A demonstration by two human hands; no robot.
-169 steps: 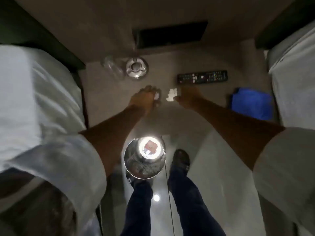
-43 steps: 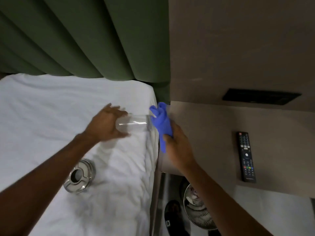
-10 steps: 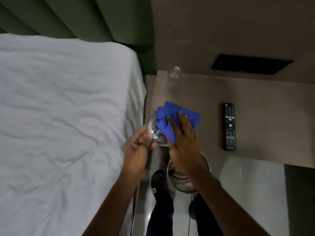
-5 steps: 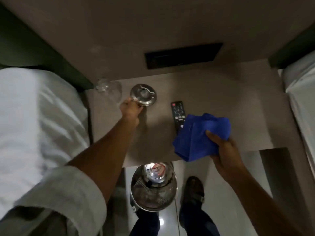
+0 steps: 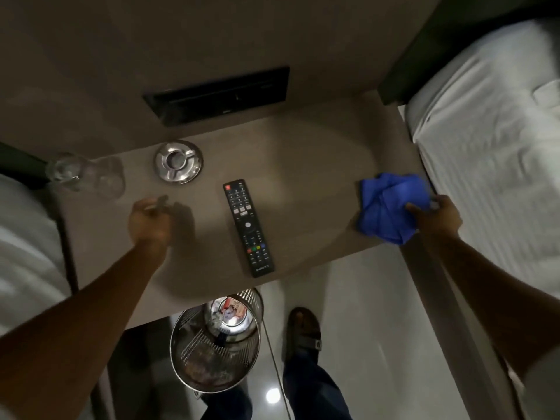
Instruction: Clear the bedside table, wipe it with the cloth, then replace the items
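Lying at ten o'clock from the empty, loosely curled left hand (image 5: 150, 221), two glasses (image 5: 86, 175) stand beside one ashtray (image 5: 178, 161); one remote (image 5: 248, 227) runs twelve-to-six mid-surface (image 5: 315, 165). At three o'clock, the right hand (image 5: 436, 218) fingers (image 5: 413, 207) pinch one blue cloth (image 5: 391, 204), resting on the surface's right edge.

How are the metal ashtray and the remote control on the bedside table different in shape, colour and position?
The ashtray is round and shiny silver; the remote control is long, flat and black with coloured buttons. The ashtray sits near the wall at the back; the remote control reaches almost to the front edge. Both rest on the bedside table, and neither hand touches them.
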